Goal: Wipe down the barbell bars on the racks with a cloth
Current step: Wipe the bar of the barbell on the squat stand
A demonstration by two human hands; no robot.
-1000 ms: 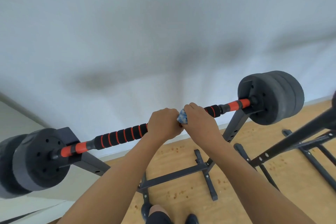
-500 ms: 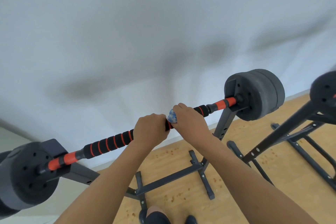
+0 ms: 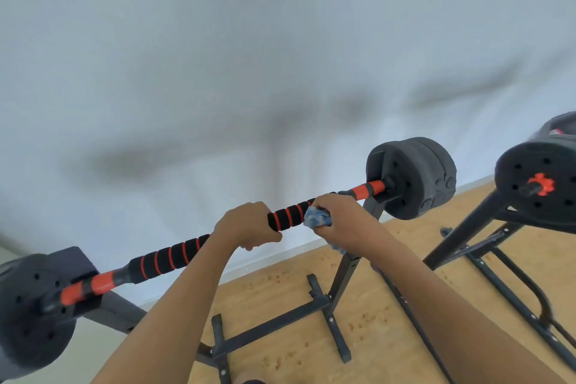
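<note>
Wider gap btwn left grip [image 3: 249, 226] and right grip [image 3: 339, 218] than 0.5 s ago; ribbed foam now exposed btwn them, w/ cloth [image 3: 316, 217] shifted toward right-end plates [image 3: 411, 178]. Black ribbed foam w/ thin orange rings along barbell bar [image 3: 174, 256], smooth orange ends, thick round dark plates. Resting across black steel rack [image 3: 349, 268] above wood floor [image 3: 280, 299], long axis from lower left to upper right. In left grip, curled fully closed: foam only. In right grip, closed round bar: bunched blue-white cloth
</note>
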